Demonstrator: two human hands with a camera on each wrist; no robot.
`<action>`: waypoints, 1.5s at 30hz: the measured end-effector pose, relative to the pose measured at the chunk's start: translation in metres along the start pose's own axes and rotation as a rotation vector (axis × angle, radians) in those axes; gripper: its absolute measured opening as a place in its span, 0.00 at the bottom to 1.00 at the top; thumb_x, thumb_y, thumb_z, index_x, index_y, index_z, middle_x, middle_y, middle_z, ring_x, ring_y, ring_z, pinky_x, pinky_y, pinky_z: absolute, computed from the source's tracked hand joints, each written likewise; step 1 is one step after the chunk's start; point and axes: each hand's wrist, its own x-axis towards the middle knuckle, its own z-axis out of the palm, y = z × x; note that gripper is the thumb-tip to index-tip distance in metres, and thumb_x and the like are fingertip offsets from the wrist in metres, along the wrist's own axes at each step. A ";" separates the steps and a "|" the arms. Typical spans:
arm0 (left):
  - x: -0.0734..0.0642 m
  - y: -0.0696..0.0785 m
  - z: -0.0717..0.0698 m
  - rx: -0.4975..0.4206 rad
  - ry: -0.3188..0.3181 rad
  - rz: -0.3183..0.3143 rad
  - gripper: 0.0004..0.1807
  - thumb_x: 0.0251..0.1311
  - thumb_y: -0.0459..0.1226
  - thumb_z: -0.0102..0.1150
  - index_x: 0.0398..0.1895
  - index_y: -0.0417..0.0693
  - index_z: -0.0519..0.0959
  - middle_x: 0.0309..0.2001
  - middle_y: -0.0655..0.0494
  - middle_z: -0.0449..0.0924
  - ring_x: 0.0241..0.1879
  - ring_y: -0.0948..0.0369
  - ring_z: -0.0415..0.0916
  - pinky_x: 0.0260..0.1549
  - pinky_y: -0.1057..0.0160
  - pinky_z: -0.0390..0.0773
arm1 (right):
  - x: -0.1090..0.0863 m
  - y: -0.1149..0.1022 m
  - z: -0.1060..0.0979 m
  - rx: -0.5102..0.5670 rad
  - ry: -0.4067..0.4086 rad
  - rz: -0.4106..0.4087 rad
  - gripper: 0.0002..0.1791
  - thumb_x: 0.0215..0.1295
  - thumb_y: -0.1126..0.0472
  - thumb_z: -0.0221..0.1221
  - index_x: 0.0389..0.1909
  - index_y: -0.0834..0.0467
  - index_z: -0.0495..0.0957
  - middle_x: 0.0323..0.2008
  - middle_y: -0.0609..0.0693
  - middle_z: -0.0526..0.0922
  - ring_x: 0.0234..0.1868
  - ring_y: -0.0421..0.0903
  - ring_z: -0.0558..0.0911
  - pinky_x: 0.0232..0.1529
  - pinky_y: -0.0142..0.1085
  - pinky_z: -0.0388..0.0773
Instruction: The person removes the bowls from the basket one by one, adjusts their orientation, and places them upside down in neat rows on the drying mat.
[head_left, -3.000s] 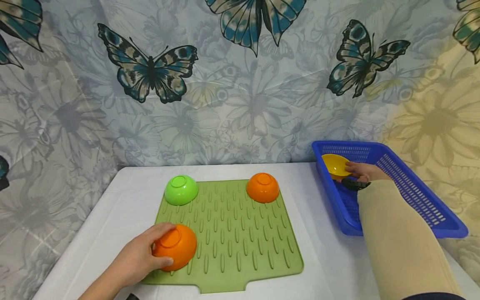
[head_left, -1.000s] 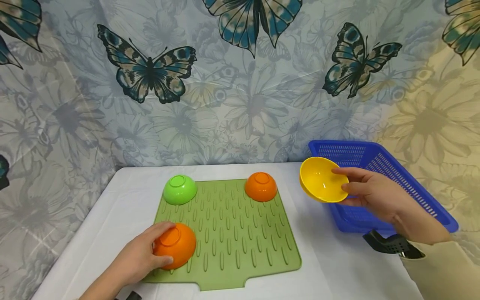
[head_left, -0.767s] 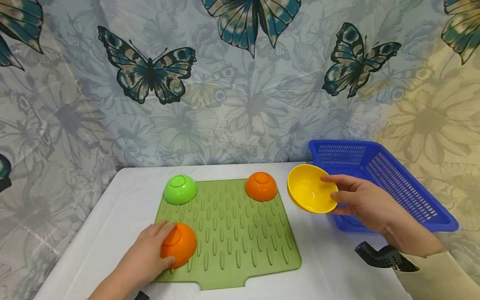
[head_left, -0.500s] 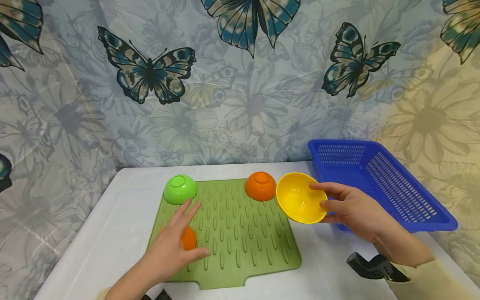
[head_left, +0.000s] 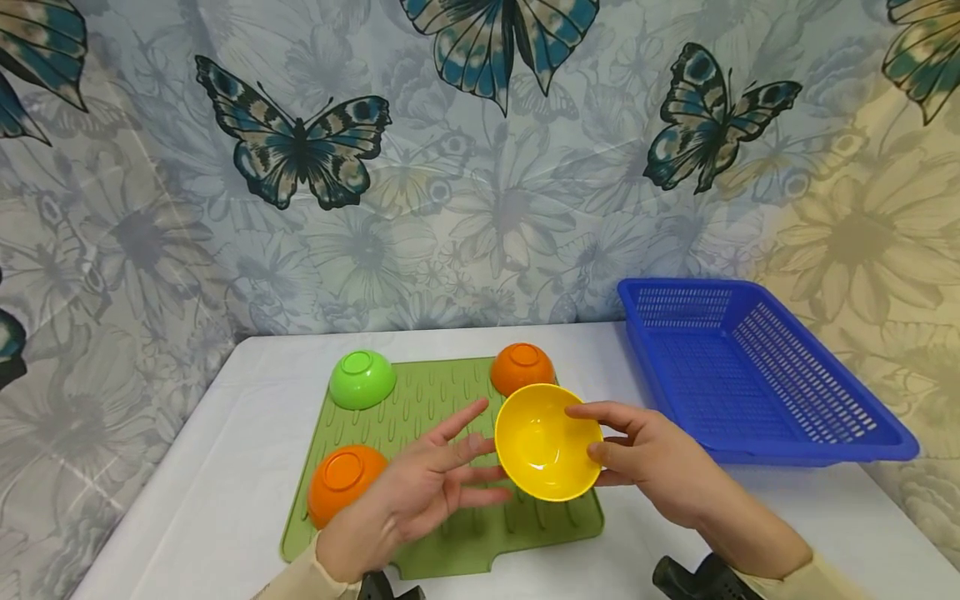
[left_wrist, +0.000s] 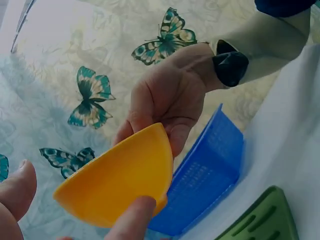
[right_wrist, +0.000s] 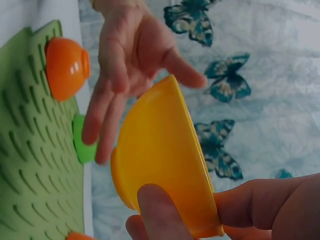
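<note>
My right hand (head_left: 660,471) pinches a yellow bowl (head_left: 547,437) by its right rim, above the green mat, with the bowl's inside tilted up toward the head camera. Fingers spread, my left hand (head_left: 420,492) is at the bowl's left side. In the right wrist view, the left hand (right_wrist: 132,60) is palm-up behind the yellow bowl (right_wrist: 160,155) with its fingers extended; whether it touches the bowl I cannot tell. On the mat (head_left: 442,387), an orange bowl (head_left: 341,483) lies upside down near the left wrist, partly hidden by it.
A green bowl (head_left: 362,379) sits upside down at the mat's far left corner, and another orange bowl (head_left: 522,367) at its far right corner. A blue basket (head_left: 832,454) stands on the right of the white-covered table (head_left: 202,450), with patterned cloth (head_left: 480,250) behind.
The right hand has lifted the yellow bowl out of the basket and carried it left over the mat. The left hand has let go of the near orange bowl and moved right toward the yellow one.
</note>
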 end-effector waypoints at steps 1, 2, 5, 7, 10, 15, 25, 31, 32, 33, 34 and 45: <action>0.002 -0.002 -0.001 -0.014 -0.015 -0.009 0.35 0.72 0.34 0.56 0.79 0.50 0.55 0.63 0.38 0.67 0.53 0.43 0.78 0.53 0.42 0.76 | 0.000 0.001 0.003 -0.001 -0.002 0.006 0.27 0.68 0.69 0.60 0.67 0.69 0.69 0.69 0.71 0.61 0.51 0.57 0.81 0.46 0.48 0.83; 0.003 -0.003 -0.002 -0.023 -0.030 -0.017 0.35 0.72 0.34 0.56 0.79 0.49 0.56 0.64 0.39 0.69 0.52 0.44 0.78 0.53 0.42 0.76 | 0.000 0.002 0.005 -0.003 -0.006 0.007 0.26 0.69 0.69 0.60 0.67 0.69 0.69 0.68 0.70 0.61 0.51 0.57 0.81 0.46 0.48 0.83; 0.005 -0.007 -0.005 -0.016 -0.049 -0.023 0.34 0.71 0.33 0.57 0.77 0.45 0.59 0.64 0.39 0.70 0.53 0.44 0.78 0.52 0.42 0.76 | 0.000 0.005 0.011 -0.014 -0.009 0.008 0.26 0.69 0.68 0.60 0.67 0.68 0.70 0.68 0.70 0.62 0.51 0.57 0.82 0.45 0.48 0.83; 0.006 -0.009 -0.007 0.004 -0.051 -0.021 0.33 0.70 0.33 0.58 0.77 0.45 0.60 0.64 0.38 0.71 0.53 0.44 0.79 0.52 0.42 0.76 | 0.000 0.006 0.013 -0.023 -0.008 0.004 0.26 0.69 0.68 0.60 0.66 0.67 0.70 0.68 0.70 0.63 0.50 0.57 0.82 0.45 0.47 0.83; 0.007 -0.009 -0.009 0.036 -0.044 -0.006 0.32 0.69 0.32 0.58 0.75 0.43 0.62 0.62 0.38 0.73 0.53 0.45 0.79 0.51 0.42 0.77 | -0.002 0.005 0.015 -0.052 -0.002 -0.006 0.26 0.69 0.67 0.60 0.67 0.66 0.71 0.67 0.69 0.65 0.51 0.57 0.82 0.44 0.47 0.84; 0.008 -0.006 -0.010 0.124 0.008 0.053 0.32 0.66 0.29 0.61 0.73 0.42 0.66 0.58 0.39 0.76 0.49 0.48 0.81 0.49 0.42 0.79 | -0.011 -0.003 0.016 -0.412 0.150 -0.182 0.27 0.71 0.57 0.62 0.69 0.51 0.72 0.64 0.54 0.74 0.53 0.49 0.82 0.45 0.38 0.83; 0.003 0.005 -0.013 0.395 0.110 0.173 0.34 0.61 0.29 0.67 0.72 0.43 0.69 0.67 0.39 0.68 0.57 0.46 0.76 0.48 0.49 0.81 | -0.003 -0.002 -0.007 0.594 -0.467 0.019 0.36 0.83 0.48 0.26 0.67 0.75 0.65 0.65 0.69 0.70 0.67 0.62 0.69 0.67 0.50 0.63; -0.002 0.007 -0.010 0.608 0.095 0.251 0.33 0.57 0.28 0.70 0.68 0.45 0.74 0.67 0.46 0.70 0.65 0.48 0.69 0.49 0.56 0.81 | 0.008 0.008 -0.011 0.830 -0.474 0.183 0.48 0.79 0.35 0.30 0.72 0.79 0.46 0.70 0.73 0.59 0.72 0.65 0.57 0.72 0.51 0.50; -0.002 0.007 -0.010 0.650 0.089 0.274 0.32 0.57 0.28 0.70 0.67 0.44 0.75 0.68 0.46 0.69 0.66 0.48 0.68 0.49 0.57 0.81 | 0.009 0.008 -0.011 0.852 -0.471 0.190 0.50 0.78 0.34 0.31 0.72 0.79 0.44 0.70 0.73 0.57 0.72 0.65 0.56 0.72 0.50 0.49; -0.003 0.007 -0.010 0.690 0.081 0.296 0.32 0.57 0.28 0.71 0.66 0.45 0.76 0.69 0.47 0.68 0.66 0.48 0.67 0.48 0.57 0.80 | 0.010 0.009 -0.011 0.870 -0.469 0.195 0.50 0.78 0.34 0.32 0.72 0.79 0.43 0.70 0.74 0.57 0.72 0.65 0.56 0.72 0.50 0.48; -0.003 0.007 -0.010 0.728 0.071 0.319 0.31 0.56 0.27 0.71 0.66 0.44 0.76 0.70 0.47 0.67 0.67 0.47 0.66 0.49 0.58 0.80 | 0.010 0.009 -0.011 0.884 -0.471 0.198 0.51 0.77 0.33 0.32 0.72 0.79 0.42 0.71 0.74 0.56 0.73 0.65 0.55 0.72 0.50 0.48; -0.004 0.004 -0.015 1.370 -0.127 0.758 0.30 0.49 0.24 0.72 0.59 0.50 0.83 0.70 0.51 0.68 0.64 0.51 0.69 0.53 0.60 0.77 | 0.011 0.015 -0.012 0.868 -0.520 0.226 0.47 0.77 0.33 0.29 0.63 0.75 0.68 0.64 0.73 0.68 0.69 0.63 0.65 0.71 0.49 0.52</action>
